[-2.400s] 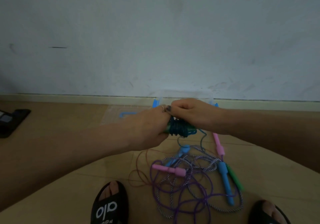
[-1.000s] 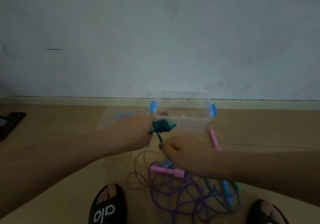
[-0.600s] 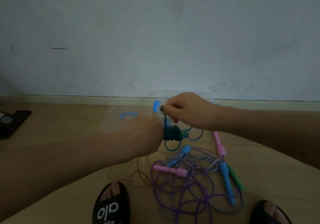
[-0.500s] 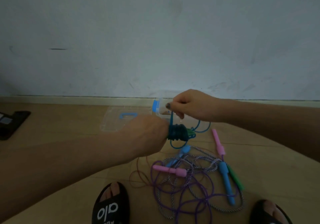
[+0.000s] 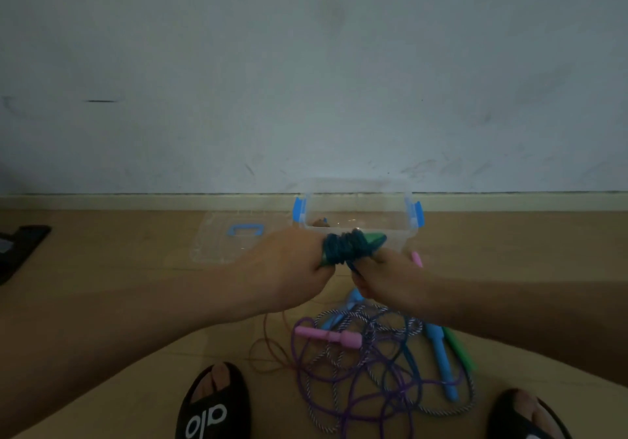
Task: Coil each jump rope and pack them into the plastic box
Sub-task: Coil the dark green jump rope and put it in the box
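Head camera looks down on a teal jump rope (image 5: 350, 246) wound in tight turns round its green handles, held up in front of the plastic box (image 5: 358, 221). Left hand (image 5: 289, 268) has its fingers curled round one end of the bundle, gripping it, while the right hand (image 5: 384, 282) pinches the loose end of the cord just below the coils — the two hands almost touch.

Behind them the clear box stands open on the floor (image 5: 119, 255) near the skirting, blue latches at each side; something small lies inside, too dim to make out. Its clear lid (image 5: 234, 241) with a blue handle lies flat just to the left of it.

Nearer the person, under the wrists, the other ropes lie in a loose tangle (image 5: 367, 370) — purple cord, a striped white-and-dark cord and a thin brownish one looped over one another. A pink handle (image 5: 328, 336) lies across the left side of the heap, a blue handle (image 5: 441, 360) and a green handle (image 5: 460, 350) lie side by side on its right, and the tip of another pink handle (image 5: 416, 258) shows beside the right hand.

Two feet in black sandals, the left sandal (image 5: 212, 404) with white letters, flank the heap. A dark flat object (image 5: 20, 248) sits at the far left edge.
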`<move>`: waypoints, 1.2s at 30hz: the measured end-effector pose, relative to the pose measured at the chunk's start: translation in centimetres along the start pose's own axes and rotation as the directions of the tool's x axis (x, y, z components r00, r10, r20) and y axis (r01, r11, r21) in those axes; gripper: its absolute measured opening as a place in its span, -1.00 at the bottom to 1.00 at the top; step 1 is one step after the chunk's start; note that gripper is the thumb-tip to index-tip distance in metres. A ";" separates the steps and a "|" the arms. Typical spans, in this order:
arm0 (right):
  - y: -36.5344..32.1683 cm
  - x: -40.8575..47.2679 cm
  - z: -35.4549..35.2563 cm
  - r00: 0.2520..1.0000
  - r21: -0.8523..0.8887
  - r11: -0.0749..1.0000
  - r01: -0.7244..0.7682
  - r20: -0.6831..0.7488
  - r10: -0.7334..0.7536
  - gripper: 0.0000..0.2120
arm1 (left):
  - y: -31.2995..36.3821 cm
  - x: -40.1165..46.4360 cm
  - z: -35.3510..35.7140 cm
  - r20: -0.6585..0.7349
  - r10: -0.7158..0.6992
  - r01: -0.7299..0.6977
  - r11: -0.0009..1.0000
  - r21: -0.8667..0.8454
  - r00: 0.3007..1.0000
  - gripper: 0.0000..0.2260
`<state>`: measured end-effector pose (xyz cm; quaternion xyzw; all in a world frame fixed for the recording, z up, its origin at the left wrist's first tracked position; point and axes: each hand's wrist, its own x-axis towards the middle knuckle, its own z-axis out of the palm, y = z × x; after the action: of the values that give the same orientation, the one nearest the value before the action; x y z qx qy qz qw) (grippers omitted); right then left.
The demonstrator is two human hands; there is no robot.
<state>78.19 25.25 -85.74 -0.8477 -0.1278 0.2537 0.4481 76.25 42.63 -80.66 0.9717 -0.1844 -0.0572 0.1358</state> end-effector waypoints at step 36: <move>0.0 0.5 -1.0 0.988 -0.123 0.990 0.071 -0.127 -0.087 -0.58 | 0.9 0.0 -0.4 -0.055 -0.033 0.026 0.990 -0.139 0.998 -0.78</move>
<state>79.19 24.80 -85.39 -0.8818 -0.1462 0.1713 0.4145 76.00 41.94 -80.00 0.9639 -0.1617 -0.0442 0.2070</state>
